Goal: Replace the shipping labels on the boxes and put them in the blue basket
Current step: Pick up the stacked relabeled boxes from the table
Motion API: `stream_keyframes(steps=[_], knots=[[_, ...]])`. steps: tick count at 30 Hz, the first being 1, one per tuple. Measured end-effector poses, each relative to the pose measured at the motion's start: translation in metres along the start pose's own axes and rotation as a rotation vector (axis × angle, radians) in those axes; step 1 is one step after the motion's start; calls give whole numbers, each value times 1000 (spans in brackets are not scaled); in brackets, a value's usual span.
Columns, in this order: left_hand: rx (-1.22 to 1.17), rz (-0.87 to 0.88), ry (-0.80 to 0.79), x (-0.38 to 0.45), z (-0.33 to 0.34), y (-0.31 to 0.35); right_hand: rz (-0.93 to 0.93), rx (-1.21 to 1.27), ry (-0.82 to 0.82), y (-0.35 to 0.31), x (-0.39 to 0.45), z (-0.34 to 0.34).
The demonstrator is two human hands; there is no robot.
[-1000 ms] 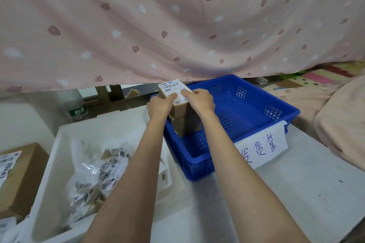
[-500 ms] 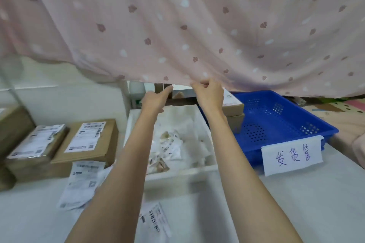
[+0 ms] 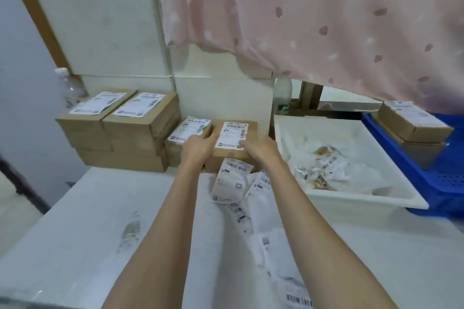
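Observation:
A flat cardboard box [image 3: 234,133] with a white shipping label stands on top of another box at the middle back of the table. My left hand [image 3: 198,149] curls round its left edge. Fingers of my right hand [image 3: 261,149] lie flat on the label near the front right corner. The blue basket [image 3: 447,183] sits at the far right, partly behind a white tray, with two labelled boxes [image 3: 414,121] stacked inside. Loose labels [image 3: 231,183] lie on the table just in front of the box.
More labelled boxes are stacked at the left [image 3: 125,128], and one [image 3: 188,132] is right beside my left hand. The white tray [image 3: 364,198] holds crumpled old labels. A pink curtain [image 3: 326,20] hangs low over the basket. A bottle [image 3: 283,98] stands behind the tray.
Both hands let go of the box in the blue basket and swung left. They now rest on a fresh box in the middle stack. My view turned left with them.

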State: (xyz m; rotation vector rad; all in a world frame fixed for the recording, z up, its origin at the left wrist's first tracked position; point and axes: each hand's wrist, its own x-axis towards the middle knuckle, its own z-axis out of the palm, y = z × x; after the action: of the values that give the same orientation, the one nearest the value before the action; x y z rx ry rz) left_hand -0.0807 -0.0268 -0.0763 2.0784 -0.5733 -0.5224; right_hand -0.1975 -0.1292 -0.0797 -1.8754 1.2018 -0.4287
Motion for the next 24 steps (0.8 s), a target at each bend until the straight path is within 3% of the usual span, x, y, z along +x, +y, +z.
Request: stream_keyframes(steps=[5,18,24], knots=[[160,-2,93,-5,7,-24,-2,-58,1,9,-1,24],[58,-113,83,-14,39,-22,25,17,109,7,-11,13],[-237,-164,59,-20,28,-4,-1,21,186,-12,-27,-2]])
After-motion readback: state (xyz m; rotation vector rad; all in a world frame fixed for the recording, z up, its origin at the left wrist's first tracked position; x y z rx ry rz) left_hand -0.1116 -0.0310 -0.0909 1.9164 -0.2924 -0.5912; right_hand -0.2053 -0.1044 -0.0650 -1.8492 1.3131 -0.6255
